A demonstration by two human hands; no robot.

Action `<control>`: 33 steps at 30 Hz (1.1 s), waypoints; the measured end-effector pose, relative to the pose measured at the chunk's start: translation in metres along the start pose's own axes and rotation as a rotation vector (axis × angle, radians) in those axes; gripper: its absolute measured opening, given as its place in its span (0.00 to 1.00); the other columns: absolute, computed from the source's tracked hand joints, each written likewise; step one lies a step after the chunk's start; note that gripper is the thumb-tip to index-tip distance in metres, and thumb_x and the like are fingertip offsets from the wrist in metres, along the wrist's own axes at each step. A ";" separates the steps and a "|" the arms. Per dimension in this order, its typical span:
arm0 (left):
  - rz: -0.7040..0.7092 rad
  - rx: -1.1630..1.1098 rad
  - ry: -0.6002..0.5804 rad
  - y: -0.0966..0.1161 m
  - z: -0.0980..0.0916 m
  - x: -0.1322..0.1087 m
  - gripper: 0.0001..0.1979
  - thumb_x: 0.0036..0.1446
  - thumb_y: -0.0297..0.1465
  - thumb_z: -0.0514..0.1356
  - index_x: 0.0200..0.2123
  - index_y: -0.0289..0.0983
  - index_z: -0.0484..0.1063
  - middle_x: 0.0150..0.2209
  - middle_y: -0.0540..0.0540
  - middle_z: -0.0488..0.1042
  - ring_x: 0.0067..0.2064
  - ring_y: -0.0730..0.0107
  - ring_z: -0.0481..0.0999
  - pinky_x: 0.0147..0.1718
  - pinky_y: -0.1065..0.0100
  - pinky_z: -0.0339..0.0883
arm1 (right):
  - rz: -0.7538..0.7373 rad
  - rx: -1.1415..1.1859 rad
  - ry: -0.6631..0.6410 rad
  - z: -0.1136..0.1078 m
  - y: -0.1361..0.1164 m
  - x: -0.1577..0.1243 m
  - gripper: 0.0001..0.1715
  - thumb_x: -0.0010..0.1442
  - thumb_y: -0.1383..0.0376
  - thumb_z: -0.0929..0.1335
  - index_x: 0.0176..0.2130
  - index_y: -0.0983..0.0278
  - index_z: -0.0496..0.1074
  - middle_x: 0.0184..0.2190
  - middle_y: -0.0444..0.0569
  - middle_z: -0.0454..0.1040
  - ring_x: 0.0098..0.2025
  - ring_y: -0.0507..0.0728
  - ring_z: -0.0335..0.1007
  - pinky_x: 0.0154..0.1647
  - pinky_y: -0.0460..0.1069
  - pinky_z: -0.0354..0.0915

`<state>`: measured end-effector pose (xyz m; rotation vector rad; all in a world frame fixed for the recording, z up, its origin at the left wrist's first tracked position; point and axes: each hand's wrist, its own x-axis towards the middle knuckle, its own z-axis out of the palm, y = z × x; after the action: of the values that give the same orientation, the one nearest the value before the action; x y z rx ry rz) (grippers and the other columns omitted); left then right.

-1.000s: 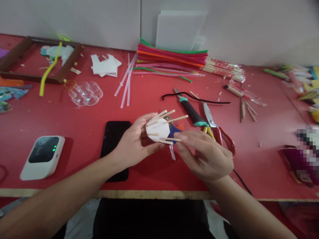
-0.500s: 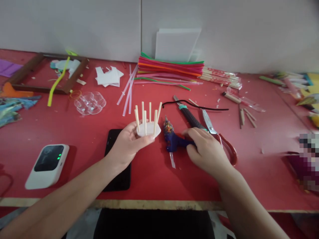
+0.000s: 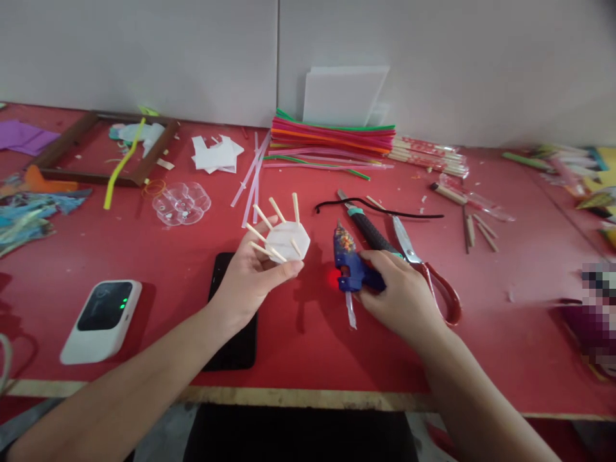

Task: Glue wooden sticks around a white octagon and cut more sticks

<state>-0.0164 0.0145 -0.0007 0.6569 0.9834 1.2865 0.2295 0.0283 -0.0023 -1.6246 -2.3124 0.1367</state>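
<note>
The left hand (image 3: 248, 276) grips a white foam disc (image 3: 287, 241) studded with wooden sticks, fingers clenched on its edge. Just right of the disc, the right hand (image 3: 402, 298) grasps a blue glue gun (image 3: 351, 266) above the red tabletop (image 3: 308, 346), beside red-handled scissors (image 3: 433, 282).

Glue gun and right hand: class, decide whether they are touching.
Touching. The head view shows the right hand wrapped round the handle of the glue gun, no gap; the left hand holds the white piece.

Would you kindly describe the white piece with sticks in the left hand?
The white piece is a flat, many-sided plate, foam-like in look. Short wooden sticks stand out of its face near the rim. It is tilted toward the camera, held above the red table by the left hand, thumb along its lower edge.
</note>
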 end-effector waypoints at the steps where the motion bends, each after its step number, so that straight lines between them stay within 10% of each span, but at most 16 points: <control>1: 0.003 0.008 -0.003 -0.001 -0.001 0.000 0.36 0.45 0.22 0.75 0.56 0.45 0.68 0.39 0.54 0.81 0.38 0.76 0.80 0.40 0.73 0.75 | 0.008 -0.008 0.011 0.000 0.000 0.000 0.20 0.52 0.64 0.67 0.47 0.64 0.74 0.43 0.55 0.80 0.40 0.65 0.78 0.40 0.56 0.71; 14: 0.020 0.194 -0.086 0.001 0.004 -0.009 0.32 0.47 0.29 0.74 0.55 0.39 0.67 0.54 0.42 0.79 0.55 0.58 0.80 0.57 0.57 0.73 | -0.053 -0.036 -0.181 -0.003 -0.007 -0.002 0.24 0.54 0.64 0.66 0.50 0.64 0.71 0.42 0.54 0.75 0.44 0.67 0.74 0.44 0.59 0.68; 23: 0.079 0.474 -0.242 -0.006 0.000 -0.020 0.36 0.52 0.32 0.73 0.63 0.39 0.65 0.58 0.38 0.77 0.55 0.54 0.80 0.55 0.54 0.75 | -0.072 0.444 0.274 -0.008 -0.016 -0.005 0.10 0.64 0.65 0.69 0.46 0.60 0.77 0.39 0.49 0.78 0.40 0.58 0.75 0.42 0.53 0.71; 33: 0.064 0.506 -0.362 -0.007 0.001 -0.021 0.36 0.52 0.31 0.72 0.63 0.39 0.66 0.59 0.37 0.76 0.55 0.53 0.80 0.57 0.53 0.74 | -0.147 0.455 0.378 -0.006 -0.031 -0.006 0.05 0.63 0.67 0.72 0.36 0.59 0.80 0.33 0.45 0.82 0.33 0.55 0.76 0.36 0.53 0.73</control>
<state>-0.0122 -0.0068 -0.0017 1.2713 0.9918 0.9243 0.2051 0.0113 0.0099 -1.1404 -1.9257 0.2739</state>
